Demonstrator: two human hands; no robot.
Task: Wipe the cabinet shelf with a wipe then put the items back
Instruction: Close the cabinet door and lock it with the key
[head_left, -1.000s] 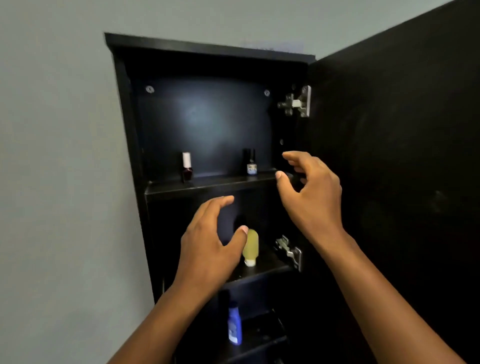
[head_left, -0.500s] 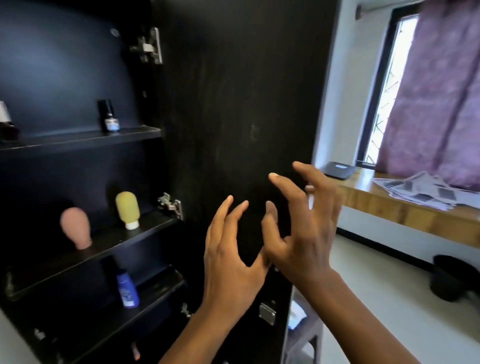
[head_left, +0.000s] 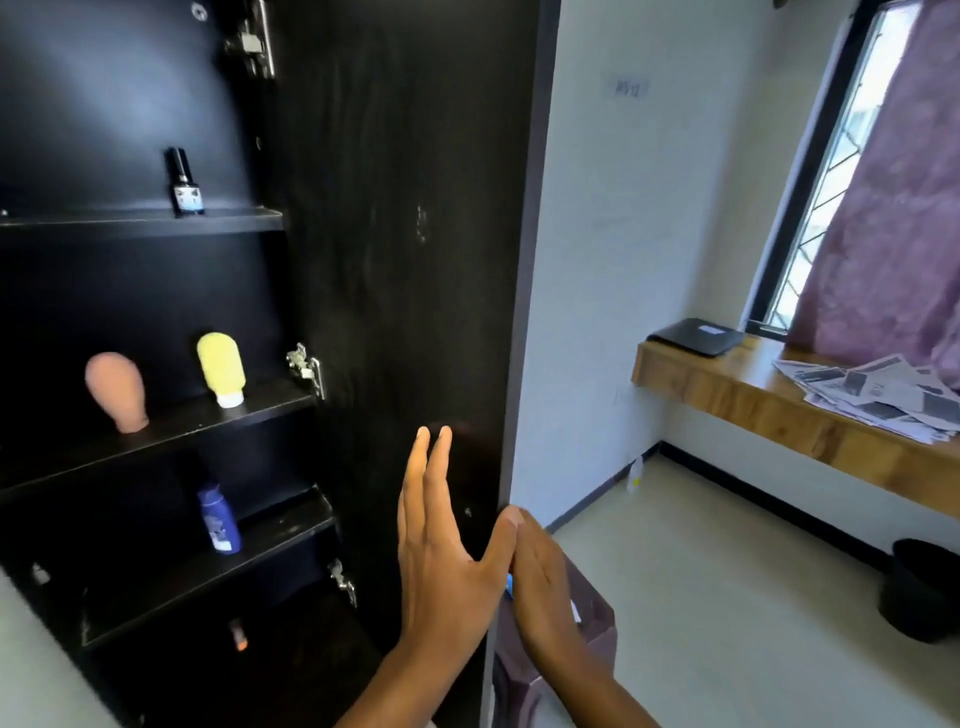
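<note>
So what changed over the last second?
Both hands left the top shelf. The left hand now lies open against the cabinet door, and the right hand sits low beside its edge. Neither holds anything. The view swung right. The yellow bottle and blue bottle stayed put.

The cabinet (head_left: 130, 291) is cut by the left and top edges of the frame, so its upper shelf (head_left: 140, 221) shows only its right part. The label on the small dark bottle (head_left: 183, 182) is too small to read. At the lower left, a small orange-tipped item (head_left: 237, 635) on the lowest shelf is blurred and dark; what it is cannot be told. The left hand (head_left: 441, 551) covers part of the door (head_left: 405, 260). The right hand (head_left: 545, 587) hides most of a blue thing (head_left: 510, 583) on the stool (head_left: 597, 623). The wall sign (head_left: 627, 87) is unreadable. The newspapers (head_left: 878, 395) run off the right edge.
</note>
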